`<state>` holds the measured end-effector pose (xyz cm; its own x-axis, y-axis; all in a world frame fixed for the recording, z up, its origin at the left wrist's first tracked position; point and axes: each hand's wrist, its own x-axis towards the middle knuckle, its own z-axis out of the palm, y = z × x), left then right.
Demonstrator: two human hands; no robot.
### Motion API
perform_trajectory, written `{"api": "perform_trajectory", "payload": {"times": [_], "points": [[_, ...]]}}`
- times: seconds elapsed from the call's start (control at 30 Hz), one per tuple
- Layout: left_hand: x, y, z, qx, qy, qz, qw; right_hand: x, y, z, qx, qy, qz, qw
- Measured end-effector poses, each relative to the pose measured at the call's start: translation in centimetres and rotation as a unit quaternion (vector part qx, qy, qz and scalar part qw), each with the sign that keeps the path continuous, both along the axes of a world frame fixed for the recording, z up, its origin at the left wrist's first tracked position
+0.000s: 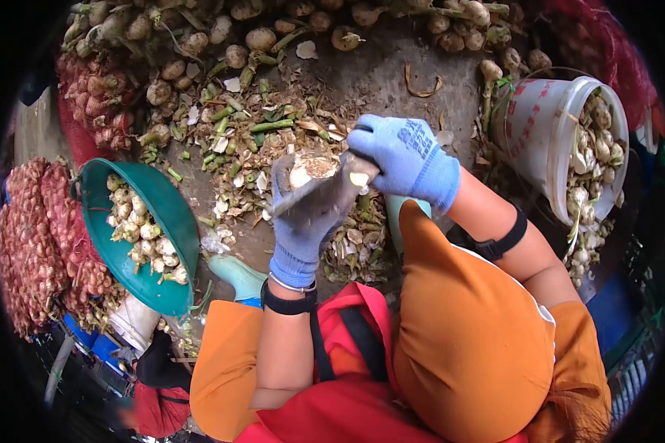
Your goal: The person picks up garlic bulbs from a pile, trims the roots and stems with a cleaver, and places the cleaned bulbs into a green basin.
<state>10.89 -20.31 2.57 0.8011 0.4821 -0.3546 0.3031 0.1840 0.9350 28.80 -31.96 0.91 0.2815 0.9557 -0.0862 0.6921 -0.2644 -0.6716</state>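
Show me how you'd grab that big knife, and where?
Probably by the handle end of the knife, coming from the right. The right hand has its grip closed around that end, hiding most of the handle. The flat blade slants down and left in the picture, over the left hand, so I'd stay clear of that part.

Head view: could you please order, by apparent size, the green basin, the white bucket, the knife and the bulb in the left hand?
1. Green basin and white bucket: too alike to rank.
2. Knife, somewhat blurred.
3. Bulb, partly hidden.
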Motion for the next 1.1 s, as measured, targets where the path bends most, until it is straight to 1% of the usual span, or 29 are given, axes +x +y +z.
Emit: {"api": "perform_trajectory", "payload": {"times": [0.03,0.07,0.1,0.13,0.17,0.23,0.27,0.3,0.33,0.37,0.4,0.43,0.47,0.5,0.53,0.57,0.6,0.63,0.67,0.7,0.77,0.83,0.87,0.9,0.93,0.97,1.0,1.03,1.1], "points": [[0.3,-0.2,0.9,-0.077,-0.013,0.027,0.997,0.2,0.0,-0.6,0.002,-0.009,-0.027,1.0],[0.9,-0.5,1.9,-0.151,-0.024,0.057,0.987,1.2,-0.1,-3.9,-0.073,0.012,-0.1,0.992],[0.8,-0.7,2.4,-0.038,-0.037,-0.017,0.998,2.2,-0.6,-6.7,-0.148,0.033,-0.176,0.973],[0.3,-1.1,2.4,-0.1,-0.05,-0.015,0.994,2.4,-0.9,-6.6,-0.149,0.033,-0.174,0.973],[0.9,-1.0,2.2,-0.092,-0.054,-0.009,0.994,3.1,-0.5,-6.7,-0.165,0.173,-0.205,0.949],[2.1,-1.1,2.1,-0.073,-0.003,0.066,0.995,2.5,0.3,-2.6,-0.188,0.444,-0.227,0.846],[2.0,-0.4,0.4,0.094,-0.009,-0.005,0.996,1.2,0.8,-3.1,-0.113,0.489,-0.216,0.837],[2.2,0.3,-0.8,0.266,-0.014,-0.047,0.963,0.4,1.6,-3.0,-0.038,0.532,-0.197,0.823],[1.7,0.3,-1.3,0.043,-0.028,0.021,0.998,0.3,1.5,-2.4,-0.033,0.471,-0.178,0.863],[1.5,0.4,-1.4,-0.116,-0.029,0.076,0.99,0.4,1.9,-0.8,-0.028,0.411,-0.159,0.897],[1.3,0.5,-1.4,-0.265,-0.028,0.153,0.952,0.5,2.2,-0.4,0.091,0.222,-0.085,0.967],[1.0,1.2,-1.2,-0.141,0.005,0.114,0.983,0.9,2.1,1.1,0.064,0.12,-0.055,0.989],[0.6,1.9,-1.1,-0.013,0.046,0.082,0.996,2.0,2.1,-0.1,-0.027,0.073,-0.032,0.996],[0.6,2.2,-0.5,-0.059,0.099,0.157,0.981,3.1,2.1,-1.9,-0.122,0.026,-0.012,0.992],[-0.5,3.8,-0.1,-0.022,0.066,0.16,0.985,4.2,2.2,-2.9,-0.255,0.018,-0.015,0.967],[-1.8,6.2,0.2,0.015,0.032,0.16,0.986,5.3,1.7,-2.8,-0.226,-0.008,-0.036,0.973],[-2.3,7.9,1.4,-0.151,-0.09,0.308,0.935,6.2,1.7,-2.5,-0.131,0.013,-0.093,0.987],[-3.5,9.8,2.0,-0.276,-0.227,0.296,0.886,6.6,1.5,-2.2,-0.037,0.038,-0.149,0.987],[-4.6,11.8,2.6,-0.407,-0.335,0.27,0.806,6.9,2.0,-1.9,0.038,0.026,-0.164,0.985],[-4.9,13.1,2.7,-0.48,-0.461,0.09,0.741,7.9,3.2,-1.9,0.117,0.008,-0.175,0.978],[-3.7,12.1,1.3,-0.48,-0.406,0.109,0.77,9.1,5.5,-6.7,0.128,0.03,-0.174,0.976],[-0.3,9.3,0.0,-0.467,-0.216,0.186,0.837,8.4,6.3,-6.8,-0.002,0.122,-0.153,0.981],[0.7,7.8,-2.0,-0.436,-0.111,0.206,0.869,6.7,6.1,-5.3,0.02,0.128,-0.142,0.981],[0.8,6.5,-4.0,-0.447,-0.056,0.222,0.865,4.9,5.5,-4.4,0.05,0.162,-0.112,0.979],[1.0,5.3,-5.4,-0.441,-0.036,0.196,0.875,2.9,4.7,-4.1,0.061,0.204,-0.056,0.975],[1.3,4.1,-6.6,-0.381,-0.052,0.174,0.907,1.7,3.9,-2.0,-0.031,0.254,0.009,0.967],[0.8,4.1,-8.2,-0.244,-0.001,0.094,0.965,0.5,2.9,-1.5,-0.045,0.319,0.034,0.946],[1.2,3.5,-7.8,-0.229,-0.007,0.102,0.968,-0.1,1.9,-1.2,-0.059,0.381,0.056,0.921],[2.6,3.1,-5.8,-0.21,-0.02,0.115,0.971,1.5,1.4,0.3,-0.144,0.349,0.011,0.926]]}}
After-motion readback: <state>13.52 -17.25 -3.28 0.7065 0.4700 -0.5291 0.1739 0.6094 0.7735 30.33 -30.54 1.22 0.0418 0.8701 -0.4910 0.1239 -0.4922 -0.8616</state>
